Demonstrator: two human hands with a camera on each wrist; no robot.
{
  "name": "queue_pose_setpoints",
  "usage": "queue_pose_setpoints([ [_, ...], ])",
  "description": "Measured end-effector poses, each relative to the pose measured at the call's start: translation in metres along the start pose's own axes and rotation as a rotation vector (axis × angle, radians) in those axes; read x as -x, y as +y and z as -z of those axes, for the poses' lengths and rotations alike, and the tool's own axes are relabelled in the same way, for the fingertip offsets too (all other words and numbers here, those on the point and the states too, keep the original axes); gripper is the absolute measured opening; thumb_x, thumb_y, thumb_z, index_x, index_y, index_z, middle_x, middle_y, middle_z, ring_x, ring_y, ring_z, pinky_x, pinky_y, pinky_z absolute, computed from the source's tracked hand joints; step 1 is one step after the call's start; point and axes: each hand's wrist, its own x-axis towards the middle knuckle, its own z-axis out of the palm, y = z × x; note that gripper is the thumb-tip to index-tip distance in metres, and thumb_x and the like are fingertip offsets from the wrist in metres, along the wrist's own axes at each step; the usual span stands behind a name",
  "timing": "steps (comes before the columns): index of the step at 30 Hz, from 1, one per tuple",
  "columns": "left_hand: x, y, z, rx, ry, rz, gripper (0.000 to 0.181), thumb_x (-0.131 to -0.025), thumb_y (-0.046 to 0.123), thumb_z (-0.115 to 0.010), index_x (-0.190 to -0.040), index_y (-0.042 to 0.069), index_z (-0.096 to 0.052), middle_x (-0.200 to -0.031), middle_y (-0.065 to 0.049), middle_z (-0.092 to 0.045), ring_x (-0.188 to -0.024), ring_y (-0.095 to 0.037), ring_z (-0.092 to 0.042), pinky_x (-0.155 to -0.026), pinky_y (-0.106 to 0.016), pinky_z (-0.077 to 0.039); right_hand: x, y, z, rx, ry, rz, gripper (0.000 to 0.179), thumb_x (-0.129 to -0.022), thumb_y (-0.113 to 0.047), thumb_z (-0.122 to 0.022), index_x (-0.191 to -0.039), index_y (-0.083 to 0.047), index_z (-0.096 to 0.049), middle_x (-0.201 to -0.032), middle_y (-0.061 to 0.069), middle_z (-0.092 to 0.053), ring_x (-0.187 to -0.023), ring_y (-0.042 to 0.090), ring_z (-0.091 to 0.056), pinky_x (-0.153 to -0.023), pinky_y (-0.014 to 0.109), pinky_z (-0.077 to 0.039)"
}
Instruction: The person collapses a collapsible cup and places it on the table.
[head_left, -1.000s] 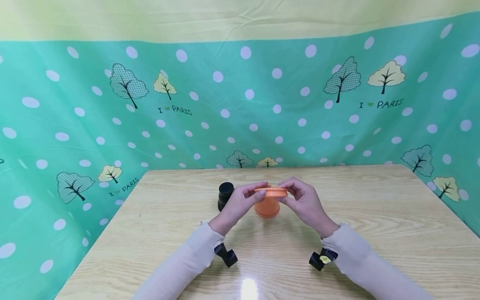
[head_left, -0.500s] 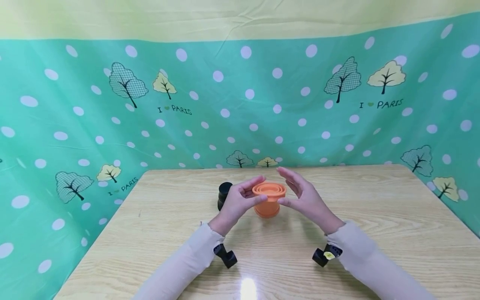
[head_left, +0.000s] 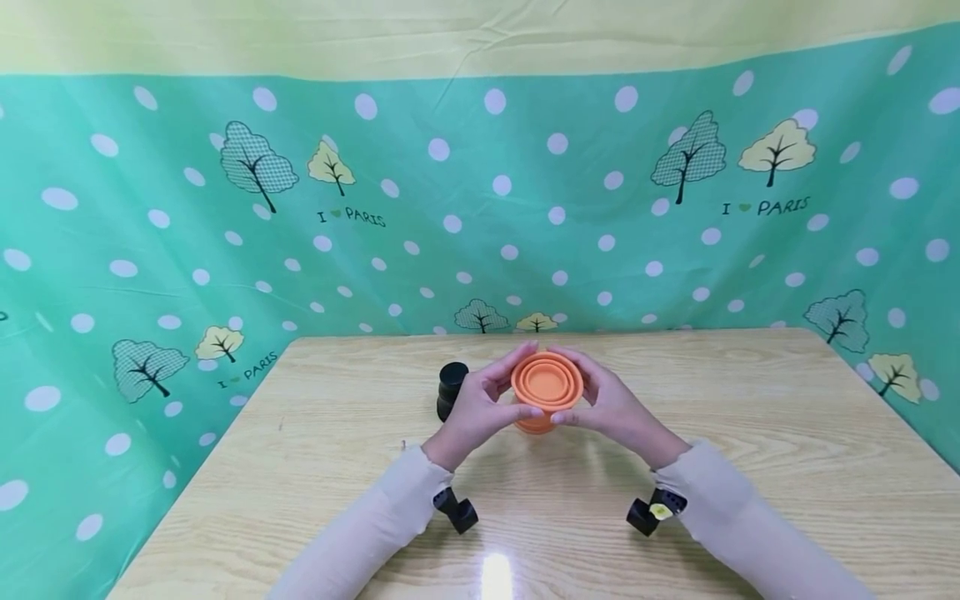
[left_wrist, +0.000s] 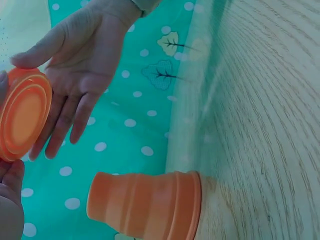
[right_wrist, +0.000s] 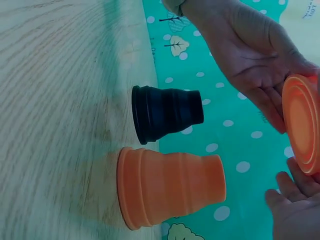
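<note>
A collapsible cup (head_left: 546,381), orange and folded into a flat ringed disc, is held in the air in the head view, its ringed face tilted toward me. My left hand (head_left: 480,408) pinches its left rim between thumb and fingers. On the opposite rim, my right hand (head_left: 611,407) grips with the thumb in front and fingers behind. Beneath it a second orange cup (right_wrist: 172,187) stands extended and upside down on the table, mostly hidden in the head view. A black cup (right_wrist: 167,112), likewise extended and upside down, stands to the left, partly behind my left hand.
The wooden table (head_left: 360,400) extends to both sides of the hands. A green dotted cloth (head_left: 420,208) hangs behind and beside it. Both wrists carry a black camera, the left camera (head_left: 457,510) and the right camera (head_left: 651,512), low over the tabletop.
The folded cup was nearly level and edge-on; now its ringed face tips toward me. My right fingers lifted off its rim half a second ago and have closed on it again. The standing cups stay put.
</note>
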Motion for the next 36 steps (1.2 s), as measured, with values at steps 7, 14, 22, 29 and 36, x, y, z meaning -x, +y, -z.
queue_pose_setpoints([
  [7,0.0,0.0,-0.001,-0.068,-0.074,-0.015,0.078,-0.079,-0.001,-0.073,-0.146,0.008,-0.035,-0.149,-0.002,-0.036,-0.134,-0.016,-0.037,-0.109,-0.03,-0.032,0.004,0.002,0.002,0.027,0.064,0.021,0.08,-0.072,-0.007,-0.081,-0.14,-0.007,-0.039,-0.138,0.009,-0.047,-0.127,0.018,-0.044,-0.107,0.029,-0.034],
  [14,0.0,-0.005,0.001,-0.1,-0.058,-0.04,0.074,-0.081,0.007,-0.074,-0.145,0.015,-0.038,-0.149,0.0,-0.037,-0.136,-0.015,-0.034,-0.11,-0.028,-0.03,0.009,0.011,0.013,0.04,0.129,-0.031,0.08,-0.073,-0.007,-0.081,-0.14,-0.005,-0.038,-0.137,0.01,-0.047,-0.125,0.012,-0.045,-0.102,0.015,-0.035],
  [22,-0.001,0.0,0.0,-0.08,0.022,0.059,0.067,-0.083,-0.001,-0.069,-0.143,0.007,-0.04,-0.147,-0.004,-0.041,-0.136,-0.014,-0.035,-0.11,-0.029,-0.029,0.015,0.021,0.038,0.07,0.228,-0.157,0.082,-0.074,-0.011,-0.08,-0.142,-0.005,-0.035,-0.141,0.012,-0.043,-0.132,0.027,-0.037,-0.103,0.017,-0.036],
  [29,-0.003,-0.009,0.002,-0.061,0.052,0.12,0.065,-0.084,0.001,-0.069,-0.142,0.006,-0.04,-0.146,-0.007,-0.042,-0.135,-0.016,-0.036,-0.111,-0.03,-0.029,0.02,0.031,0.06,0.117,0.247,-0.245,0.085,-0.076,-0.017,-0.08,-0.145,-0.004,-0.031,-0.142,0.015,-0.04,-0.133,0.029,-0.036,-0.103,0.022,-0.037],
  [36,-0.003,-0.018,0.002,-0.041,0.092,0.179,0.064,-0.084,0.011,-0.072,-0.141,0.009,-0.044,-0.143,-0.003,-0.046,-0.132,-0.012,-0.04,-0.109,-0.029,-0.031,0.028,0.05,0.082,0.089,0.219,-0.308,0.085,-0.079,-0.02,-0.078,-0.146,-0.004,-0.028,-0.142,0.018,-0.04,-0.129,0.032,-0.038,-0.087,0.009,-0.043],
])
